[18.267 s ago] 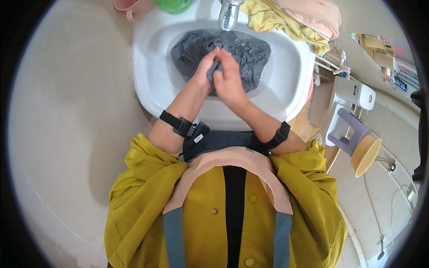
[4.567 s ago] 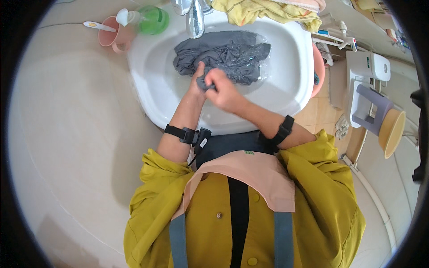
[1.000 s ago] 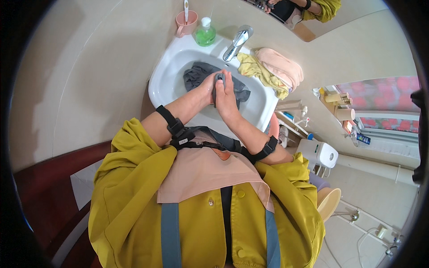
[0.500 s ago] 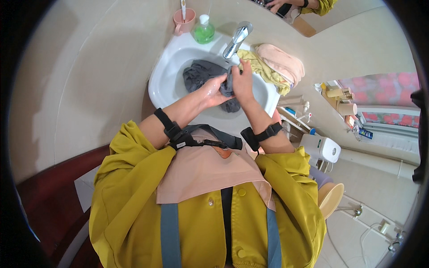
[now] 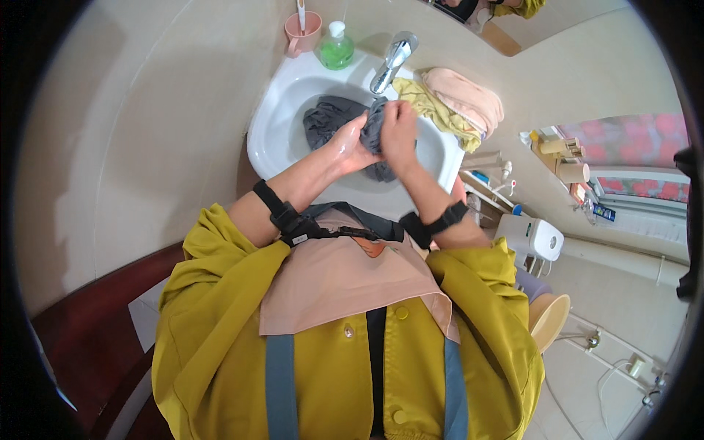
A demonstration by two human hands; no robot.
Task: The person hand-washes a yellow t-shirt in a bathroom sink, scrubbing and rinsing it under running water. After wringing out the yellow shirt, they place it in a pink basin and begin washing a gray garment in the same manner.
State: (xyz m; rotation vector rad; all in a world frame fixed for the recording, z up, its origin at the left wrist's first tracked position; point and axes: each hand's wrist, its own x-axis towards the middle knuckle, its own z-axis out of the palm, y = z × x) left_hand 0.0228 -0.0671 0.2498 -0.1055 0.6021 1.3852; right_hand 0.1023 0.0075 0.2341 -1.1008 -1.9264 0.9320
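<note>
A wet dark grey cloth lies bunched in the white sink, and one gathered part of it is lifted between my hands. My left hand, wet and shiny, cups this bunch from the left, its thumb pointing up along the fabric. On the other side my right hand is closed in a fist against the same bunch, with the fingers curled over. Whether the cloth is a garment cannot be made out. Just beyond my hands stands the chrome faucet; no running water shows.
On the sink's back left stand a pink mug holding a toothbrush and a pump bottle of green liquid. A yellow cloth and a pink towel lie on the right rim. A mirror hangs behind.
My right hand's fingers have curled into a tighter fist on the grey cloth and turned slightly. The left hand stays nearly in place, and the whole view has shifted a little.
</note>
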